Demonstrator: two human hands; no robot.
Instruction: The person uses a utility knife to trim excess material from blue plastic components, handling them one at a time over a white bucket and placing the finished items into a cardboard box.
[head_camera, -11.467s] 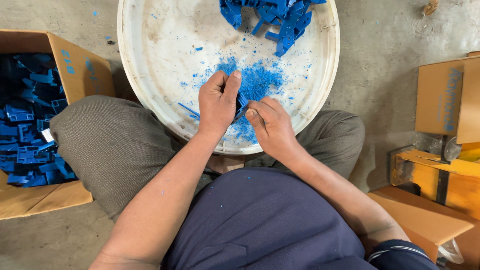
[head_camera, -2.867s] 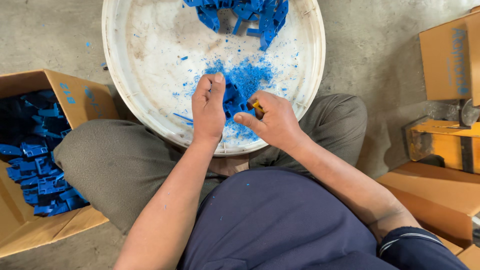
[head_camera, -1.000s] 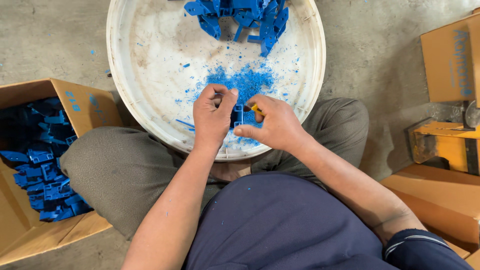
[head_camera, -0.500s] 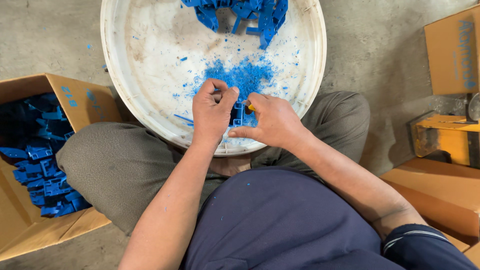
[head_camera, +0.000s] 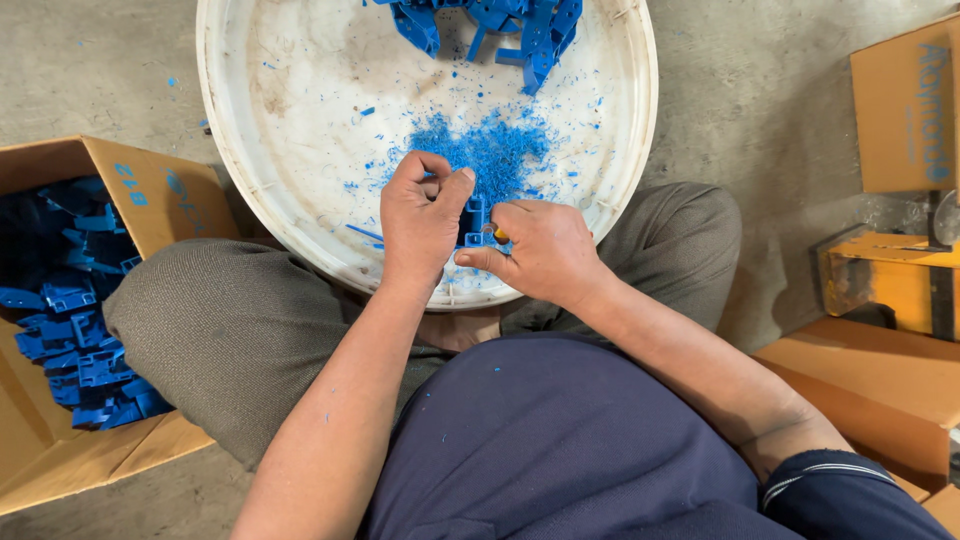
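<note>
A person sits cross-legged on a concrete floor (head_camera: 120, 80), seen from above, in a dark blue shirt and grey-brown trousers. A wide white basin (head_camera: 250, 230) rests against the knees. To the person's left an open cardboard box (head_camera: 160, 190) holds many blue plastic parts (head_camera: 70, 340), heaped loosely. More cardboard boxes (head_camera: 900, 110) stand to the right.

In the basin, a pile of blue parts (head_camera: 490, 25) lies at the far rim, well apart from the hands. Between that pile and the hands spreads a patch of fine blue shavings (head_camera: 490, 150), with specks scattered over the white bottom.

Both hands meet over the near rim. The left hand (head_camera: 420, 215) is closed, thumb and fingers pinched on a small blue part (head_camera: 472, 218). The right hand (head_camera: 540, 250) is closed too, gripping a small tool with an orange tip (head_camera: 497, 236) touching that part; what kind of tool it is cannot be told.

Judging by the full box and the small pile, most pieces look trimmed, with a handful waiting in the basin.
</note>
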